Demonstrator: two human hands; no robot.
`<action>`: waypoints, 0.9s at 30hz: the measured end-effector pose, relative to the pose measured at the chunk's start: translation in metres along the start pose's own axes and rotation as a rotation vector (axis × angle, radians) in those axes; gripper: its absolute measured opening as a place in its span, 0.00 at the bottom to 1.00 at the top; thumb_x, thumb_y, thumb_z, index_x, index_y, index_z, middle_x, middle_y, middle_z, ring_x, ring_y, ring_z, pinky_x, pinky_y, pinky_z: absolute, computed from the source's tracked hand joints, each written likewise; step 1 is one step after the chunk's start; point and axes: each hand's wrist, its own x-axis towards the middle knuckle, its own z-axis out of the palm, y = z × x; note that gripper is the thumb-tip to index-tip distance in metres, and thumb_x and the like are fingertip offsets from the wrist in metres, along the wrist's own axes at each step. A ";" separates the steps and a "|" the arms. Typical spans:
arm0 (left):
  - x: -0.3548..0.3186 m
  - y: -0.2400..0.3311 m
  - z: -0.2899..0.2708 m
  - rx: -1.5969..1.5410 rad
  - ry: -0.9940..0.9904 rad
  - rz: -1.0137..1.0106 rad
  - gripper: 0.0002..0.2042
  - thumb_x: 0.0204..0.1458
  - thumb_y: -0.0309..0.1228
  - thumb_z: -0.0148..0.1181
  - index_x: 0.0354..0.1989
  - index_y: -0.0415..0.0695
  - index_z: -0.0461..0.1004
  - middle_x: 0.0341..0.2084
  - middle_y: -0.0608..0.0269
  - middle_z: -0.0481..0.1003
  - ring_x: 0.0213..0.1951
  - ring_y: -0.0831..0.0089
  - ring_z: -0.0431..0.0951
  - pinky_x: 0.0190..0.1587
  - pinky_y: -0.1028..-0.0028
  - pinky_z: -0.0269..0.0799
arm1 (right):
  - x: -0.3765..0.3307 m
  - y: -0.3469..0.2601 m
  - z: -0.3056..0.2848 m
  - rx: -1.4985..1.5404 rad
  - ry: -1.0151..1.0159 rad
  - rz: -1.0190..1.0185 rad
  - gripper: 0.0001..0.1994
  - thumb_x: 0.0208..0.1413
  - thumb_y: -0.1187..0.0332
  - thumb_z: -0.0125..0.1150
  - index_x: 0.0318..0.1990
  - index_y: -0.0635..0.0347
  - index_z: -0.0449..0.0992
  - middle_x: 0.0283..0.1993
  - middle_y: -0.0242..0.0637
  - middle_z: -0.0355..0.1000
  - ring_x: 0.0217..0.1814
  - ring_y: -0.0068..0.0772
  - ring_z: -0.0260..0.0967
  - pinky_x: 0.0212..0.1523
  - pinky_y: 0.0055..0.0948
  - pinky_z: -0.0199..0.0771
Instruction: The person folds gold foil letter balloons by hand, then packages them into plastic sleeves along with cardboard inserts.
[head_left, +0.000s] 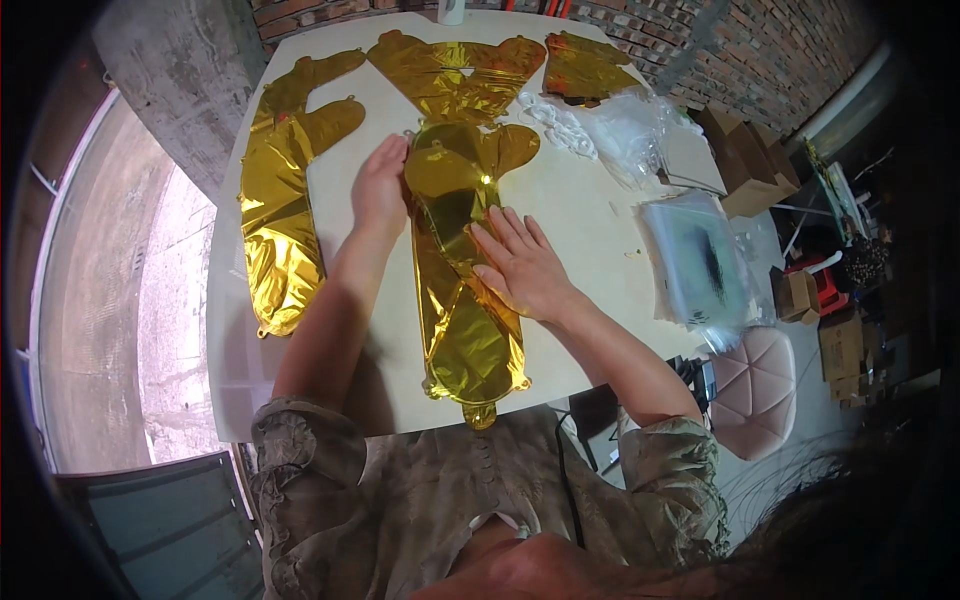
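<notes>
A flat, uninflated gold foil balloon [462, 330] lies lengthwise on the white table [590, 220] in front of me. My left hand [379, 187] rests flat at its upper left edge, fingers together and pointing away. My right hand [520, 262] presses palm-down on the balloon's middle right side, fingers spread. Neither hand grips anything. More gold foil balloons lie around: a long one [278, 215] at the left, a wide one [455, 72] at the far centre, and a smaller one [582, 68] at the far right.
Clear plastic bags [625, 130] and a stack of transparent packets [695, 260] lie on the table's right side. Cardboard boxes [745, 160] and a pink padded stool [755, 385] stand to the right. A brick wall [760, 50] runs behind.
</notes>
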 end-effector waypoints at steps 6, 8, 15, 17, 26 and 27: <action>-0.029 0.052 0.055 0.821 -0.150 0.133 0.20 0.64 0.29 0.49 0.63 0.36 0.67 0.63 0.53 0.69 0.67 0.63 0.65 0.68 0.69 0.57 | -0.009 0.015 0.000 -0.015 -0.007 0.046 0.32 0.70 0.46 0.37 0.74 0.52 0.55 0.79 0.50 0.43 0.82 0.51 0.35 0.79 0.48 0.31; -0.040 0.053 0.067 1.455 -0.634 0.367 0.21 0.65 0.32 0.48 0.64 0.36 0.66 0.65 0.53 0.68 0.69 0.60 0.62 0.70 0.65 0.54 | -0.005 0.011 0.000 -0.017 -0.003 0.027 0.32 0.70 0.46 0.37 0.74 0.53 0.55 0.79 0.50 0.44 0.82 0.51 0.35 0.79 0.48 0.31; -0.064 -0.007 0.058 1.652 -0.831 0.563 0.24 0.68 0.37 0.42 0.68 0.35 0.61 0.72 0.51 0.56 0.75 0.56 0.49 0.75 0.56 0.41 | -0.005 0.010 0.004 -0.036 -0.015 0.007 0.31 0.70 0.46 0.37 0.73 0.54 0.56 0.78 0.50 0.45 0.82 0.51 0.35 0.78 0.49 0.31; -0.066 -0.007 0.055 1.599 -0.805 0.488 0.24 0.69 0.38 0.41 0.68 0.35 0.61 0.71 0.51 0.57 0.74 0.56 0.50 0.75 0.56 0.42 | -0.005 0.010 0.003 -0.033 -0.012 0.004 0.31 0.70 0.46 0.37 0.73 0.54 0.55 0.78 0.50 0.45 0.82 0.51 0.35 0.78 0.49 0.31; -0.062 -0.011 0.051 1.449 -0.742 0.414 0.23 0.69 0.38 0.41 0.65 0.35 0.66 0.69 0.50 0.60 0.72 0.56 0.54 0.75 0.58 0.45 | 0.010 0.031 -0.015 0.590 0.128 0.159 0.27 0.69 0.53 0.44 0.67 0.61 0.64 0.76 0.57 0.49 0.80 0.55 0.39 0.77 0.50 0.34; -0.063 -0.011 0.054 1.450 -0.755 0.394 0.23 0.69 0.38 0.41 0.65 0.36 0.66 0.69 0.50 0.60 0.72 0.56 0.54 0.75 0.58 0.45 | 0.015 0.043 -0.013 0.838 0.268 0.273 0.27 0.68 0.51 0.44 0.64 0.63 0.68 0.74 0.59 0.51 0.79 0.58 0.42 0.76 0.53 0.37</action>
